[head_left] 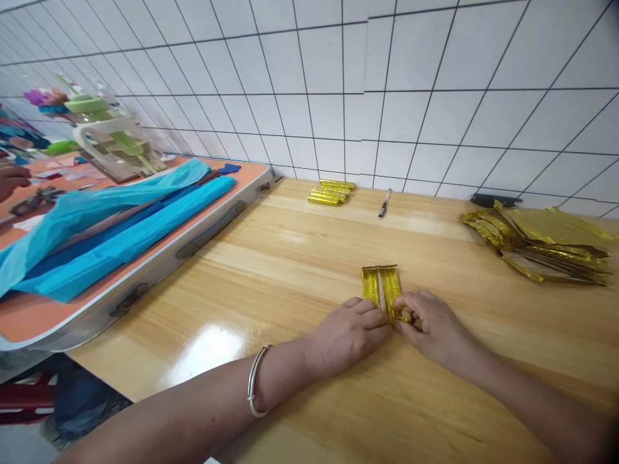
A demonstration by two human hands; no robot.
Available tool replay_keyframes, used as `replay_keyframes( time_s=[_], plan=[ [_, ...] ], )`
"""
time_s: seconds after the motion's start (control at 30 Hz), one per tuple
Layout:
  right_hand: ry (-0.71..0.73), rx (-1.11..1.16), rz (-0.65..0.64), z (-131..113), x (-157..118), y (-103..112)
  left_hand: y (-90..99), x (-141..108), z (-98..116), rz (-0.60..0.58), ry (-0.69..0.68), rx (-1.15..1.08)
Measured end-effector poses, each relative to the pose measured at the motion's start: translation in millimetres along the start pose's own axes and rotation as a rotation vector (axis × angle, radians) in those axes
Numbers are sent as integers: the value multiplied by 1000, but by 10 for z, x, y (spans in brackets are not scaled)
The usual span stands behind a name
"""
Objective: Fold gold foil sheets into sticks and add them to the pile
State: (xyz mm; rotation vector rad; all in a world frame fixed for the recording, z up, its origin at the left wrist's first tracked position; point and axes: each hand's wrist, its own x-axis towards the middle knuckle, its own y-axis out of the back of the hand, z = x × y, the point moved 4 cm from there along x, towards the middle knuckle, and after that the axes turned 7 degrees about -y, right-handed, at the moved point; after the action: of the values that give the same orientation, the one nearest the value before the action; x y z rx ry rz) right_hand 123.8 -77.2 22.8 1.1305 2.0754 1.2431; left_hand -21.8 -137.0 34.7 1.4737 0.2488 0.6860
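Note:
A small piece of gold foil paper (391,283) lies on the wooden table in front of me, its two long sides folded in so that a narrow gap runs down the middle. My left hand (351,335) rests over its near left part, fingers bent and closed on the near edge. With thumb and forefinger, my right hand (430,325) pinches the near right edge, where the foil is turned up a little. The left fingers cover part of the near edge. A silver bangle (252,381) circles my left wrist.
Folded gold strips (331,193) lie near the wall beside a pen (385,203). A stack of gold foil sheets (556,248) is at right, a black object (496,200) behind it. At left, an orange-topped case (159,270) bears blue paper (140,225) and a jug (116,145); another person's hand (12,179) shows.

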Motion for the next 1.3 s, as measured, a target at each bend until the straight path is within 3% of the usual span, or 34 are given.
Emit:
replay_keyframes(
  time_s=[0.2,0.47,0.77,1.0,1.07,1.17,1.3],
  plan=[
    [-15,46,3,30,-12,7,25,1,84,-71,-59,104],
    [-123,320,-48,133,-80,7,6,-23,64,-120,-22,65],
    [-137,243,-52,164,-49,-49,12,-3,21,-194,31,39],
    [-183,341,-82,303,-46,21,13,1,35,-164,29,65],
    [-149,334,-39,256,-76,115,8,-3,33,-150,30,71],
    [-16,138,96,44,-197,242,-1,3,31,-130,27,62],
    [199,-203,32,-227,-453,90,-19,15,28,-106,25,32]
  ],
)
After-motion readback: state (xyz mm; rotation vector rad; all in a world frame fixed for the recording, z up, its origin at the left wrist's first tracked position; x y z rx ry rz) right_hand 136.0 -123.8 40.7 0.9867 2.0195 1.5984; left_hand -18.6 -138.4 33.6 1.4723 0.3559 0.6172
